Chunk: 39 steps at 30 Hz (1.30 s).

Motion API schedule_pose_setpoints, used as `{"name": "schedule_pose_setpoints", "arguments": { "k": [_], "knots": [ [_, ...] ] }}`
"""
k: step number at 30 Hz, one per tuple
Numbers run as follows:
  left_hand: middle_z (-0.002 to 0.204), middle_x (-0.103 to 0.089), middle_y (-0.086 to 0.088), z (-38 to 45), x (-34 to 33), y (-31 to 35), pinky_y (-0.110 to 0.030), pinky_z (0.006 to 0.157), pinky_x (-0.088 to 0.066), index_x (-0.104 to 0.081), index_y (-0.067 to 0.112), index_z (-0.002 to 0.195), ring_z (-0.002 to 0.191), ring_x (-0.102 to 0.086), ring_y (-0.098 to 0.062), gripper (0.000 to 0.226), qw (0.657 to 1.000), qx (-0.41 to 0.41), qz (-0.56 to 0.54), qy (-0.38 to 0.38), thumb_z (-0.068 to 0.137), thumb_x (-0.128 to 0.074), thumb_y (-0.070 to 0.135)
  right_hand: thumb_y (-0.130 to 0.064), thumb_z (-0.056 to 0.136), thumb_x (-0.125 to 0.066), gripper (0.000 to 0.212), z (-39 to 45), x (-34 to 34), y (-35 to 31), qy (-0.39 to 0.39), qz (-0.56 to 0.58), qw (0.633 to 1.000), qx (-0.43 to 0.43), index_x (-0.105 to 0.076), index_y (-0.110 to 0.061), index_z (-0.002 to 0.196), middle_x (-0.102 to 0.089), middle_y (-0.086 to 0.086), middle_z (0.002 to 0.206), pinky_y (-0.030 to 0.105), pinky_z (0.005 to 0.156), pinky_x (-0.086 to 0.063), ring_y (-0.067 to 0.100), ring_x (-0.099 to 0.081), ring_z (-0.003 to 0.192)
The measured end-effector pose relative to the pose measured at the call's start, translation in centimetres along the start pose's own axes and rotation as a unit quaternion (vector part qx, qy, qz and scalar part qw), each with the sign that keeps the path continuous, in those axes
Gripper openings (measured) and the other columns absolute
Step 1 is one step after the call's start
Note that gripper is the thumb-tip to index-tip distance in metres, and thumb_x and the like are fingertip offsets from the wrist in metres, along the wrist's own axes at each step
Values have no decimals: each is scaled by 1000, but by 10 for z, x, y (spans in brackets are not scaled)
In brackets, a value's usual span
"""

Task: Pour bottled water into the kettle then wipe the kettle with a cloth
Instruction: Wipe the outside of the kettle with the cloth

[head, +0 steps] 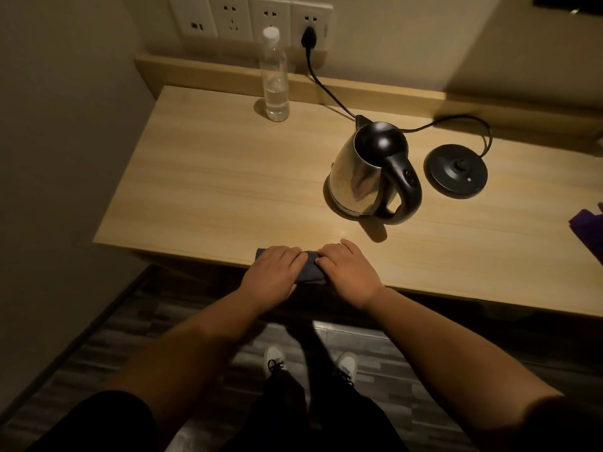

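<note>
While both palms lie flat on the folded dark cloth at the near edge of the table, nothing else on it is being touched. In the head view, the left hand covers the cloth's left part and the right hand its right end, fingers stretched out and pressing down rather than curled around anything. The kettle stands near the middle, off its round base, which sits just beside it to the right with the cord running back to the wall socket. Its lid appears closed. The capped water bottle stands upright at the back, well apart from the hands, and looks partly filled.

The bottle is probably light, thin-walled and easily squeezed, so a grip around its middle suits it. The steel kettle is stiff and smooth; its black handle is the safest hold. The cloth is soft and limp, easy to bunch up.
</note>
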<state>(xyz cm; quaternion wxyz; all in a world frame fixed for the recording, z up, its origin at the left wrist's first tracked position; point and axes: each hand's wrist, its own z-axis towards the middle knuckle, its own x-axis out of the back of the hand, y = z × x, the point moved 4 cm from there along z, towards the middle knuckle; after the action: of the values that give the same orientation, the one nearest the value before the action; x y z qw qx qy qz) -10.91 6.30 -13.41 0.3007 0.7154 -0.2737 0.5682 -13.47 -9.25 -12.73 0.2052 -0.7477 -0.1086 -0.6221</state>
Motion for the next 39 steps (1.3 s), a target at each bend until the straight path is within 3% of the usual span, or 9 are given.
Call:
{"name": "schedule_pose_setpoints", "arguments": {
  "k": [5, 10, 15, 20, 22, 25, 31, 34, 39],
  "knots": [
    [134, -54, -8, 6, 33, 3, -40, 94, -45, -25, 21, 153, 115, -51, -27, 72, 983, 97, -153, -20, 90, -58, 23, -23, 84, -61, 26, 13, 53, 10, 17, 26, 999, 9, -65, -23, 109, -68, 1, 101, 36, 95, -38, 23, -59, 104],
    [123, -63, -9, 18, 84, -6, -39, 79, -49, -40, 25, 146, 101, -60, -31, 59, 931, 165, -314, 81, 90, -51, 10, -28, 83, -64, 30, 32, 120, 22, 107, 4, 994, 18, -64, -20, 112, -68, 2, 107, 41, 89, -46, 25, -60, 104],
    [114, -64, -9, 29, 108, -22, -33, 69, -42, -36, 25, 147, 87, -56, -23, 53, 863, 231, -426, 141, 97, -45, 11, -28, 89, -60, 38, 27, 194, 58, 224, -32, 971, -81, -61, -16, 125, -57, 10, 133, 48, 107, -35, 30, -46, 128],
    [111, -59, 4, 51, 114, -23, -27, 71, -43, -34, 27, 149, 88, -55, -11, 53, 827, 263, -469, 166, 99, -43, 12, -60, 95, -36, 53, 47, 193, 107, 93, 25, 967, -234, -40, -36, 142, -21, 5, 160, 59, 114, -18, 35, -15, 146],
    [113, -59, 4, 59, 113, -21, -19, 62, -41, -34, 29, 149, 82, -53, -4, 52, 820, 271, -475, 166, 101, -42, 14, -64, 92, -38, 58, 49, 181, 114, 56, 103, 962, -248, -35, -39, 144, -17, 4, 161, 58, 112, -28, 35, -21, 144],
    [116, -59, 4, 73, 107, -20, -15, 58, -39, -34, 29, 149, 82, -53, -4, 50, 809, 283, -487, 169, 101, -40, 15, -60, 93, -44, 58, 48, 175, 117, 86, 180, 947, -253, -34, -38, 145, -18, 3, 160, 46, 107, -39, 33, -35, 138],
    [108, -62, 2, 99, 103, -22, -19, 61, -42, -39, 28, 143, 78, -54, -2, 42, 777, 317, -509, 189, 102, -40, 18, -60, 91, -47, 61, 52, 171, 118, 66, 197, 937, -282, -28, -39, 146, -6, 5, 162, 46, 104, -42, 37, -37, 136],
    [105, -60, 3, 106, 102, -20, -19, 59, -42, -39, 28, 142, 77, -54, -3, 41, 774, 322, -512, 189, 103, -40, 18, -65, 80, -61, 81, 51, 169, 117, 54, 187, 940, -279, -24, -38, 146, -4, 6, 163, 48, 103, -44, 39, -38, 136],
    [101, -58, 7, 114, 99, -20, -18, 60, -41, -38, 27, 142, 78, -53, -2, 40, 773, 331, -510, 181, 103, -40, 20, -59, 76, -69, 85, 48, 169, 123, 76, 186, 946, -255, -27, -35, 146, -16, 6, 160, 44, 101, -47, 35, -41, 134]
  ]
}}
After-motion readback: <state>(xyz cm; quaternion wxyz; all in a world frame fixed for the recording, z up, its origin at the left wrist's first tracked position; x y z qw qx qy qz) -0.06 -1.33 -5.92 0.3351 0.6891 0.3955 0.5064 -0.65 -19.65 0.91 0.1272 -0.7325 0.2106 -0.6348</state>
